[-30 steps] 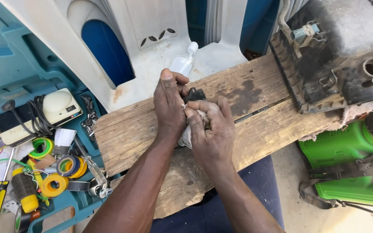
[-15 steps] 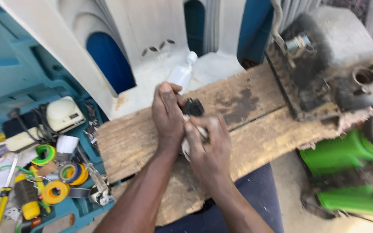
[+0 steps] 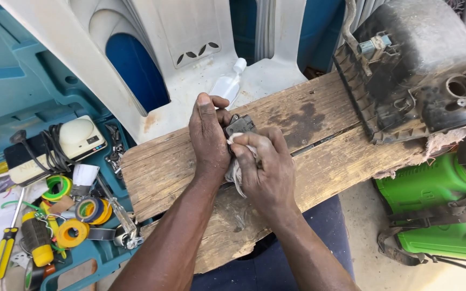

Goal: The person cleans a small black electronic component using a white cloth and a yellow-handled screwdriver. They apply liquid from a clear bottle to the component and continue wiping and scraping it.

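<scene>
Both hands engaged | left hand [image 3: 208,137] grips small dark part [image 3: 240,125] | right hand [image 3: 265,164] presses grey rag [image 3: 235,171] against it | wiping appears underway, unfinished; part rests over wooden plank [image 3: 324,156].

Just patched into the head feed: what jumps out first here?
Both hands meet mid-frame over a weathered wooden plank: the left hand steadies a small dark part while the right hand presses a pale rag against it. A grimy black engine housing sits on the plank's far right end.
</scene>
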